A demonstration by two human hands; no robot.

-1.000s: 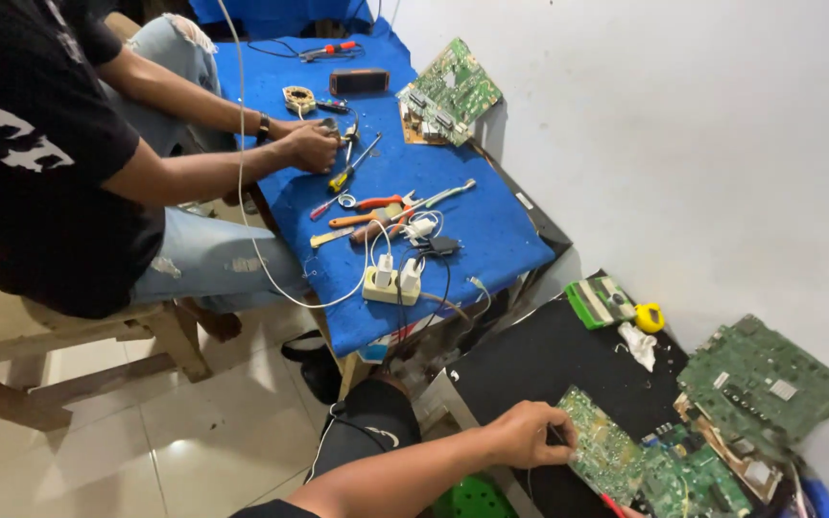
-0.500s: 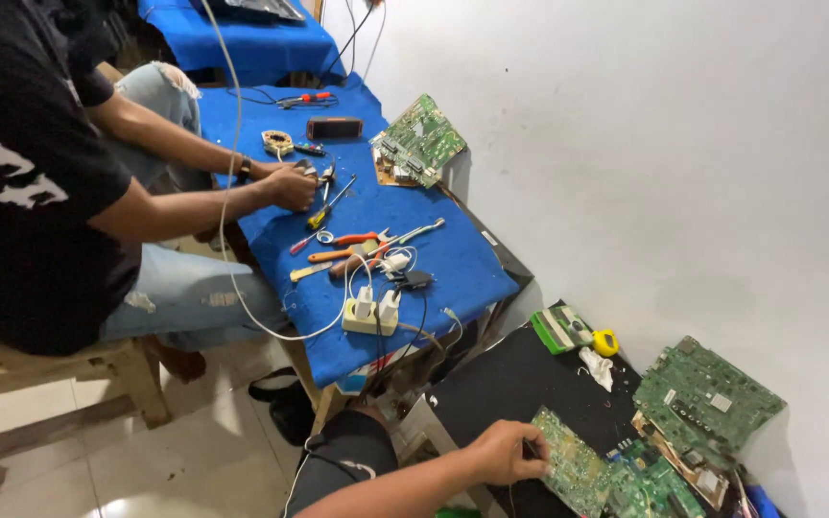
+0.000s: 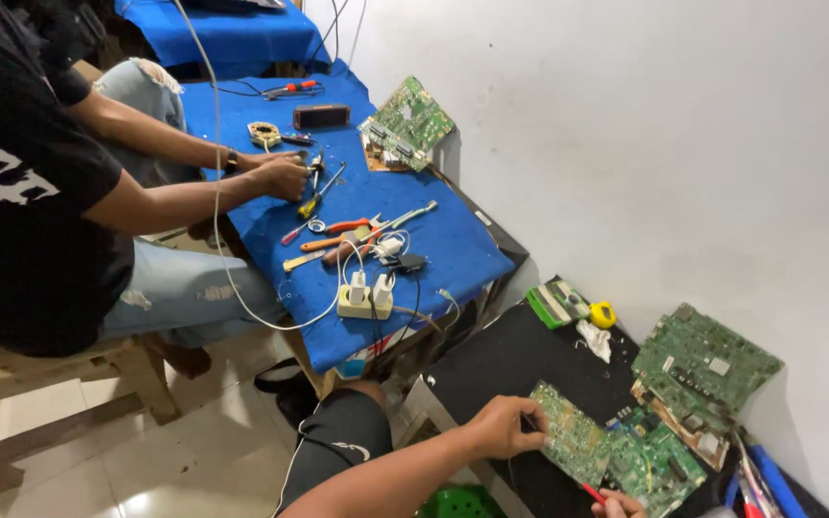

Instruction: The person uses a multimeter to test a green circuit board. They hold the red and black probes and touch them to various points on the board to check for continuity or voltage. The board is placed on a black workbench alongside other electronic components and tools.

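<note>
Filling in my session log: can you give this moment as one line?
left hand: holds circuit board | right hand: red tool | surface: black mat

- Green fibreglass-looking circuit board (image 3: 571, 439): matt, studded with small parts.
- Blue cloth table cover (image 3: 453, 251): soft, matt.
- Pale floor tiles (image 3: 194, 460): glossy.

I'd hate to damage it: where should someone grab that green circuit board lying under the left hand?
Probably by its bare edges. The circuit board lies flat on the black surface, component side up, with the left hand already at its left edge. Coming from that free side, fingers pinching the rim, avoids the parts and neighbouring boards.
</note>
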